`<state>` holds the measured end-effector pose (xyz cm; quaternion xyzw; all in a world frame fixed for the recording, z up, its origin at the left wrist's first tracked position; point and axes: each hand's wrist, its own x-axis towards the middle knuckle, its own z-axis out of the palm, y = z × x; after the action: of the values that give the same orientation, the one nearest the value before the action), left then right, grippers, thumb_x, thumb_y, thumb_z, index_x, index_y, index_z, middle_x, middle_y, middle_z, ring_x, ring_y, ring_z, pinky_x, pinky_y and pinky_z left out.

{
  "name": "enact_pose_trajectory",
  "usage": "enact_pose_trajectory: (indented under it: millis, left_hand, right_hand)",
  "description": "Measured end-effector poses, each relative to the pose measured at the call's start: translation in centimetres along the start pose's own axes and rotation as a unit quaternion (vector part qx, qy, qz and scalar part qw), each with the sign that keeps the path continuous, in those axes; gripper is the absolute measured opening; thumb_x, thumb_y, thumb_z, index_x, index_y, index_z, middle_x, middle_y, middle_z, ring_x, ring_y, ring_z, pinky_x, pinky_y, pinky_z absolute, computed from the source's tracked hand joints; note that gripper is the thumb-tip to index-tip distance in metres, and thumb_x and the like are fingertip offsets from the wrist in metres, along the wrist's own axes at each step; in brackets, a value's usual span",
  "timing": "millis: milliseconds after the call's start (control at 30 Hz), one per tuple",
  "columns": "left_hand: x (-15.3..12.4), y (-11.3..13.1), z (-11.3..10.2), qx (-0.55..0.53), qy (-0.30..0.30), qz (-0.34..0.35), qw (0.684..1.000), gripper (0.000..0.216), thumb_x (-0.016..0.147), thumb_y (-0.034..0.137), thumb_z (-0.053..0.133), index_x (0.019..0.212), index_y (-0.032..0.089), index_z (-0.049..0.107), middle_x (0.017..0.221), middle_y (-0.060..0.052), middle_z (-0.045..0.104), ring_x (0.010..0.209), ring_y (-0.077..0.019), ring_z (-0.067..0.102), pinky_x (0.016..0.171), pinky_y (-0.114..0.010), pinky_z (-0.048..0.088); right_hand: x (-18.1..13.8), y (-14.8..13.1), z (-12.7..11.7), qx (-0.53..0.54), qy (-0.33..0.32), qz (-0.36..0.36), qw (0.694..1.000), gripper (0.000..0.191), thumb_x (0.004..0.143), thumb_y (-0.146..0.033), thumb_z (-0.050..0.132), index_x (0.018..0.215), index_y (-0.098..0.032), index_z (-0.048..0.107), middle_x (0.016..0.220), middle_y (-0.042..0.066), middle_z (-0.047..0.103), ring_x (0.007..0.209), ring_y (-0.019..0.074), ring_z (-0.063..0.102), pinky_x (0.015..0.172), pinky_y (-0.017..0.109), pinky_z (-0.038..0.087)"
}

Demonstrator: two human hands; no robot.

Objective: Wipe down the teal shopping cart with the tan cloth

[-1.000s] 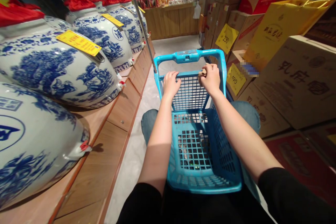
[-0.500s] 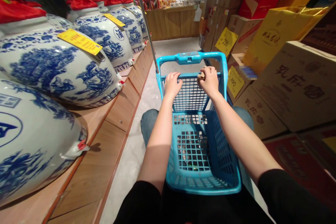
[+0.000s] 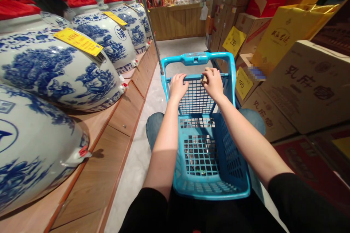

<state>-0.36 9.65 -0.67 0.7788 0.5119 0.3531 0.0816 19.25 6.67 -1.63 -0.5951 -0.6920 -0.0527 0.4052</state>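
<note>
A blue plastic shopping basket on wheels (image 3: 207, 174) stands in front of me in a shop aisle. My left hand (image 3: 178, 86) is curled over the far rim of the basket. My right hand (image 3: 213, 82) grips the same rim a little to the right, and a small brown thing shows between its fingers; I cannot make out what it is. A blue pull handle (image 3: 197, 58) arches just beyond both hands. The basket's mesh bottom holds nothing that I can name.
Large blue-and-white porcelain jars (image 3: 57, 69) with red cloth tops and yellow price tags line a wooden shelf (image 3: 109, 142) on the left. Stacked cardboard boxes (image 3: 308, 83) with yellow price cards stand on the right. A wooden counter (image 3: 180, 22) closes the aisle's far end.
The basket and both hands have shifted slightly; my right hand has slid a little left along the rim. Jars and boxes have drifted a little in view.
</note>
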Motion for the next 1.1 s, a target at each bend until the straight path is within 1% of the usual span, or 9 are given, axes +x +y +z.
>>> enact_pose_trajectory:
  millis: [100,267,333,467,533,633,733,967,1100]
  left_hand:
    - [-0.1,0.1,-0.2,-0.005,-0.003,0.007,1.0,0.041,0.094,0.02,0.058,0.133,0.017,0.069,0.145,-0.012,0.067,0.143,-0.0288,0.054,0.128,-0.043,0.038]
    - [0.0,-0.1,0.0,-0.012,-0.003,0.008,1.0,0.041,0.093,0.018,0.058,0.132,0.017,0.07,0.145,-0.011,0.067,0.143,-0.0295,0.054,0.128,-0.045,0.038]
    - [0.1,-0.2,0.1,-0.015,-0.004,0.007,1.0,0.041,0.092,0.018,0.059,0.132,0.018,0.07,0.146,-0.011,0.067,0.143,-0.0295,0.054,0.128,-0.045,0.038]
    - [0.1,-0.3,0.1,-0.018,-0.001,0.013,1.0,0.041,0.092,0.018,0.058,0.131,0.017,0.07,0.145,-0.012,0.067,0.142,-0.0292,0.054,0.128,-0.045,0.038]
    - [0.1,-0.3,0.0,-0.019,0.001,0.013,1.0,0.041,0.092,0.019,0.058,0.131,0.02,0.07,0.145,-0.01,0.067,0.142,-0.0289,0.054,0.128,-0.046,0.038]
    - [0.0,-0.2,-0.1,-0.017,-0.001,0.011,1.0,0.041,0.092,0.019,0.057,0.132,0.019,0.07,0.144,-0.011,0.067,0.142,-0.0284,0.054,0.128,-0.045,0.038]
    - [0.0,-0.1,-0.1,-0.014,-0.006,0.008,1.0,0.042,0.093,0.019,0.057,0.132,0.019,0.07,0.145,-0.011,0.067,0.142,-0.028,0.055,0.128,-0.045,0.038]
    - [0.0,0.1,-0.2,-0.012,-0.004,0.007,1.0,0.041,0.093,0.018,0.058,0.132,0.021,0.07,0.145,-0.01,0.067,0.143,-0.0284,0.054,0.128,-0.046,0.039]
    - [0.0,0.1,-0.2,-0.006,-0.01,0.003,1.0,0.041,0.093,0.018,0.057,0.132,0.019,0.07,0.146,-0.01,0.067,0.143,-0.0279,0.054,0.129,-0.045,0.038]
  right_hand:
    - [0.0,-0.5,-0.2,0.005,-0.021,-0.03,0.999,0.04,0.084,-0.01,0.057,0.121,-0.021,0.07,0.142,0.017,0.06,0.137,0.0333,0.053,0.125,0.057,0.035]
    - [0.3,1.3,-1.6,-0.029,0.023,0.111,0.993,0.042,0.084,-0.008,0.054,0.121,-0.019,0.069,0.136,0.018,0.059,0.128,0.0349,0.056,0.116,0.056,0.046]
    - [0.3,1.3,-1.8,-0.04,0.022,0.133,0.99,0.043,0.084,-0.008,0.054,0.123,-0.018,0.068,0.139,0.019,0.057,0.129,0.0351,0.055,0.114,0.054,0.047]
    - [0.1,0.1,-1.2,-0.044,-0.014,0.052,0.998,0.041,0.085,-0.009,0.054,0.122,-0.017,0.068,0.142,0.019,0.056,0.136,0.0343,0.051,0.121,0.055,0.039]
    - [0.1,0.1,-1.1,-0.036,-0.012,0.027,0.999,0.04,0.084,-0.008,0.053,0.119,-0.018,0.07,0.139,0.018,0.059,0.132,0.0338,0.054,0.12,0.056,0.04]
    - [0.2,1.4,-1.1,-0.021,0.04,0.069,0.997,0.04,0.083,-0.008,0.051,0.116,-0.02,0.071,0.131,0.017,0.062,0.124,0.0344,0.058,0.112,0.056,0.047]
    - [0.2,2.5,-0.9,-0.005,0.084,0.101,0.991,0.04,0.081,-0.009,0.051,0.113,-0.021,0.071,0.127,0.016,0.062,0.123,0.0346,0.058,0.11,0.058,0.049]
    - [0.0,0.7,-0.5,0.009,0.024,0.028,0.999,0.04,0.081,-0.005,0.053,0.113,-0.021,0.071,0.134,0.017,0.061,0.132,0.0354,0.054,0.121,0.063,0.037]
    - [0.3,1.9,-1.2,0.019,0.05,0.09,0.995,0.041,0.082,-0.006,0.051,0.114,-0.02,0.072,0.132,0.017,0.061,0.126,0.0347,0.057,0.112,0.057,0.047]
